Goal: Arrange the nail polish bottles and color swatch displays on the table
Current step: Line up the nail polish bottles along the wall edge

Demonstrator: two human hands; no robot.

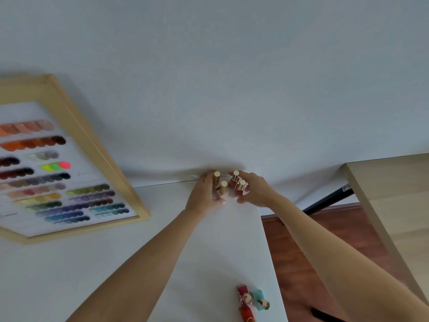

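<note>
White table (58,275): matte, flat, right edge runs down past the bottles; far edge meets a plain pale wall (232,66). Everything below is placed relative to the table.

Swatch display (58,170): light wood frame, white board, rows of overlapping oval colour chips from nudes and oranges through dark reds, greys, neons, greens, purples and blues. Sits on the table's left side, tilted against the wall; its left part is cut off by the frame edge, and the chips are blurred.

Off the table's right edge: red-brown wood floor (325,252), a second pale wood tabletop (394,205) cut off at right, and a dark bar (329,201) partly hidden.

Left hand (204,196), at the table's far edge: fingers curled around two beige square bottles (221,192) with gold cylindrical caps, upright.

Right hand (255,189), just beside it: fingers closed round two red bottles (236,189) with gold caps; the bottle bodies are mostly hidden by fingers.

Near the table's front right corner: red bottle (242,295), teal bottle (258,297) and an orange-red bottle (246,313) cut off at the bottom. They are seen from above, close together; cannot tell whether they touch.
</note>
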